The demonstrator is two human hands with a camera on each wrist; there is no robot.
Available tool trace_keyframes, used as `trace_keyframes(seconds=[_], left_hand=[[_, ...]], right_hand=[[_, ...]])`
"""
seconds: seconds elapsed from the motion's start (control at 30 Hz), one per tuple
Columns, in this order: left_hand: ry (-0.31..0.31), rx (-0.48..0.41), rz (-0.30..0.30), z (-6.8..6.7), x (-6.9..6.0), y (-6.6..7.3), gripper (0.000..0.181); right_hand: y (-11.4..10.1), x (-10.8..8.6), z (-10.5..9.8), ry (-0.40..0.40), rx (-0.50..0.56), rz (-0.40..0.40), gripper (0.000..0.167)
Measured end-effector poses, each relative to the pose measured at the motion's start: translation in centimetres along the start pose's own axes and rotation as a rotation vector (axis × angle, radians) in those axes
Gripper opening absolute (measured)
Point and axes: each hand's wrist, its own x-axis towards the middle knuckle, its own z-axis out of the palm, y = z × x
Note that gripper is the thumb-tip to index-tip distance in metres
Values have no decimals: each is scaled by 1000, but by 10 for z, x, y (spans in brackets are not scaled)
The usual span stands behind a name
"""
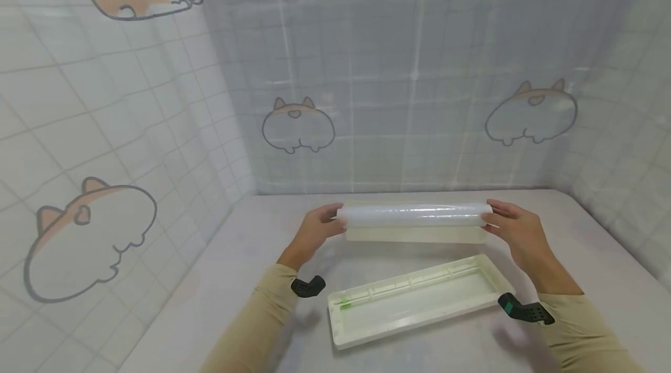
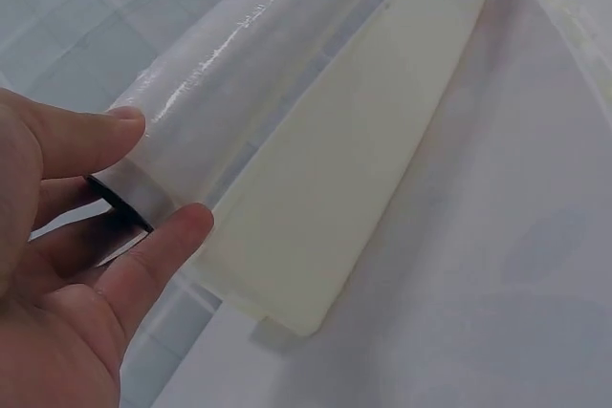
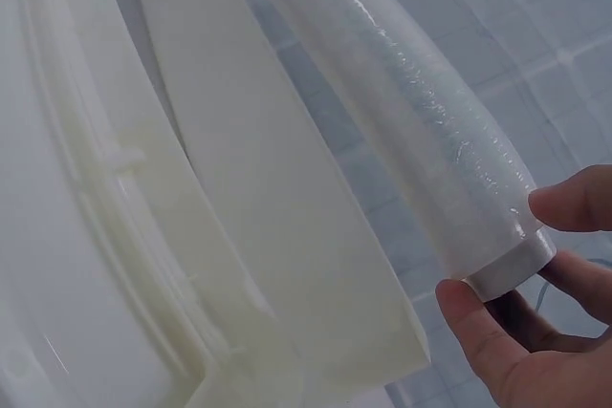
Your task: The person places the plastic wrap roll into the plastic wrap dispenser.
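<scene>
Both hands hold a roll of cling film [image 1: 414,215] level between them, one at each end. At its left end, the left hand [image 1: 313,232] pinches the tube's rim between thumb and fingers; the dark hollow core shows in the left wrist view [image 2: 120,203]. The right hand [image 1: 516,232] grips the bare core end [image 3: 513,265] the same way. Beneath and just behind the roll is a long cream-coloured box part [image 1: 414,235], seen from its flat side. Nearer the body lies an open cream tray [image 1: 403,320] with a rail and a small green piece [image 1: 345,304] along its far side.
A white table surface [image 1: 220,309] spreads under everything. Sheeting with a tile grid and cartoon dogs [image 1: 299,125] hangs behind and at both sides. A dark strap device sits on each wrist [image 1: 308,287].
</scene>
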Motion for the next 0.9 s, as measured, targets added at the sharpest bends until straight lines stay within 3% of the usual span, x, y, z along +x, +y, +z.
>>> trace_keyframes(seconds=[0.37,0.53,0.9], left_hand=[[-29,0,-25,1,11,-11,56],[-18,47,-20,4,17,-8,55],[-4,364,-13,9,34,11,58]], right_hand=[[8,7,-2,-4,29,62,69],[8,13,-3,-3,65,76,69],[4,19,-10,7,199,79,69]])
